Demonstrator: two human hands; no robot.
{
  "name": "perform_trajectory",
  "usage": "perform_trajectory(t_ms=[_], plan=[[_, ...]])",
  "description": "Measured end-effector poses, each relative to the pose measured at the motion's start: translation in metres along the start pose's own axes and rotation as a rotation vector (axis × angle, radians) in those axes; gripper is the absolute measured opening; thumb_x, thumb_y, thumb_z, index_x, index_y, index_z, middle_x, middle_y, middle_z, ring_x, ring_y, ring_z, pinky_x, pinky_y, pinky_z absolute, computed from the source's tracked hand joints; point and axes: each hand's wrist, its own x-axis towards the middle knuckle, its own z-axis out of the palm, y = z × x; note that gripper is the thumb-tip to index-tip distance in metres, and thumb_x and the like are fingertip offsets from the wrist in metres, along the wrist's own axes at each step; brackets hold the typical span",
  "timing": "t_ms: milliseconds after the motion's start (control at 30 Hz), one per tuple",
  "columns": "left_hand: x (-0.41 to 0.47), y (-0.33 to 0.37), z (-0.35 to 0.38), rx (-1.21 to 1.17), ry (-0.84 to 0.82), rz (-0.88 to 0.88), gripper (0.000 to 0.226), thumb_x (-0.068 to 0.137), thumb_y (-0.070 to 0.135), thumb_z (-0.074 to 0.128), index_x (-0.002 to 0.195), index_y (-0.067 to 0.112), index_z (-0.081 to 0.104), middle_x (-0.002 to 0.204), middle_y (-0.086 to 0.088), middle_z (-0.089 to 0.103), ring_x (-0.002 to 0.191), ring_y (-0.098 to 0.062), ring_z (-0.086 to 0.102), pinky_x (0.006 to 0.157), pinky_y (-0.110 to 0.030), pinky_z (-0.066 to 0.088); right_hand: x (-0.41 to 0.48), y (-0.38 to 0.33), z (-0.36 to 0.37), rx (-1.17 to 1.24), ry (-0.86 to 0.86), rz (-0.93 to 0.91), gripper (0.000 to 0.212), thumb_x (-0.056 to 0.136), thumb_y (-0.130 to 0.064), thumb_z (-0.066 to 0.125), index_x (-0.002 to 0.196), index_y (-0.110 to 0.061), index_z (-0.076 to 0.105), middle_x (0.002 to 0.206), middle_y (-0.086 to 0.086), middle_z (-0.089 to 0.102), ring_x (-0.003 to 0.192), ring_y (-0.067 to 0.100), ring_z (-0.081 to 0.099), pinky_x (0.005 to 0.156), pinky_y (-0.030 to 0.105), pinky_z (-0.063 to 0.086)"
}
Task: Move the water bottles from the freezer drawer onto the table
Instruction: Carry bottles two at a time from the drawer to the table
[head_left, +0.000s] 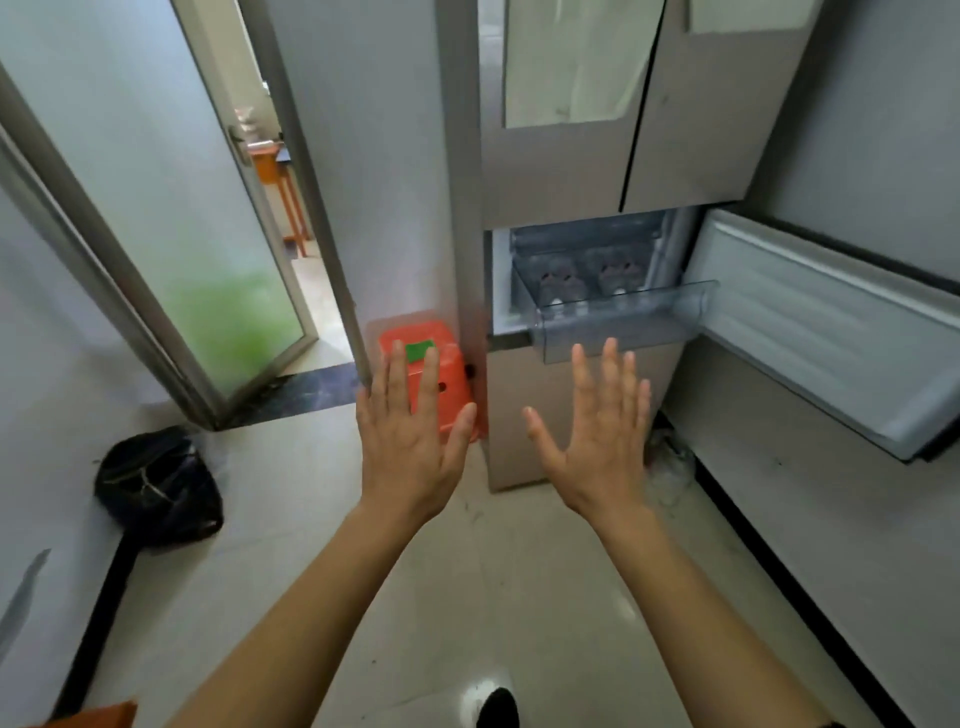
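The clear freezer drawer (618, 325) is pulled out of the fridge, its door (831, 322) swung open to the right. Water bottles (563, 288) lie inside the drawer, seen dimly through the frosted plastic. My left hand (410, 441) is stretched out flat, fingers apart, in front of an orange stool and holds nothing. My right hand (597, 431) is also spread with nothing in it, just below and in front of the drawer's front edge. No table shows in this view.
An orange plastic stool (447, 364) stands against the fridge's left side. A black bag (161, 488) lies on the floor at the left wall. A frosted glass door (171, 208) stands ajar, with a doorway behind it. A counter runs along the right.
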Motion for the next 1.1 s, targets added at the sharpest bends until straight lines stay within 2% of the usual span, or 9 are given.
perform_trajectory(t_ms=[200,333,567,667,800,967,1100], plan=[[0.119,0.055,0.062,-0.068,-0.064,0.117,0.073,0.098,0.063,0.021,0.159,0.025,0.008,0.167,-0.009,-0.002,0.153,-0.025,-0.007,0.121,-0.048,0.000,0.096,0.072,-0.001,-0.143,0.015,0.067,0.087,0.093,-0.064,0.040,0.160,-0.020,0.007,0.167,0.011,-0.007,0.154,0.031,-0.008,0.122,0.059,0.007],[0.174,0.088,0.096,-0.095,-0.127,0.199,0.073,0.098,0.064,0.019,0.159,0.026,0.005,0.167,-0.007,-0.008,0.153,-0.024,-0.010,0.122,-0.051,0.006,0.131,0.113,-0.012,-0.172,0.043,0.183,0.085,0.094,-0.063,0.040,0.160,-0.020,0.008,0.167,0.011,-0.004,0.154,0.029,-0.007,0.123,0.054,0.003],[0.239,0.140,0.162,-0.105,-0.236,0.274,0.075,0.096,0.068,0.012,0.159,0.029,-0.003,0.165,-0.003,-0.018,0.152,-0.021,-0.017,0.122,-0.046,-0.002,0.173,0.192,0.002,-0.173,0.035,0.315,0.085,0.094,-0.066,0.037,0.160,-0.022,0.006,0.167,0.010,-0.006,0.154,0.027,-0.010,0.124,0.049,-0.002],[0.265,0.156,0.196,-0.093,-0.265,0.253,0.073,0.099,0.065,0.019,0.159,0.029,-0.002,0.166,-0.004,-0.016,0.152,-0.021,-0.017,0.123,-0.047,0.000,0.204,0.228,0.020,-0.145,0.024,0.309,0.085,0.093,-0.068,0.033,0.160,-0.025,0.003,0.167,0.009,-0.007,0.153,0.027,-0.011,0.124,0.050,-0.002],[0.314,0.179,0.247,-0.014,-0.358,0.178,0.074,0.097,0.066,0.017,0.159,0.030,-0.004,0.165,-0.005,-0.017,0.152,-0.023,-0.015,0.124,-0.050,0.002,0.260,0.284,0.049,-0.103,-0.038,0.290,0.085,0.092,-0.071,0.026,0.159,-0.026,-0.002,0.167,0.010,-0.007,0.153,0.029,-0.010,0.124,0.051,0.000],[0.374,0.201,0.290,-0.017,-0.461,-0.005,0.073,0.098,0.064,0.027,0.159,0.029,0.005,0.167,-0.006,-0.008,0.153,-0.029,-0.003,0.122,-0.053,0.011,0.335,0.339,0.077,-0.039,-0.191,0.249,0.082,0.097,-0.064,0.037,0.159,-0.024,0.001,0.167,0.011,-0.005,0.153,0.030,-0.010,0.123,0.052,0.001],[0.402,0.201,0.317,-0.017,-0.515,-0.114,0.073,0.099,0.062,0.027,0.159,0.027,0.007,0.167,-0.008,-0.006,0.153,-0.031,0.000,0.122,-0.052,0.013,0.383,0.369,0.107,-0.033,-0.334,0.202,0.077,0.099,-0.061,0.036,0.159,-0.024,0.004,0.167,0.010,-0.004,0.153,0.029,-0.010,0.124,0.051,0.002]])
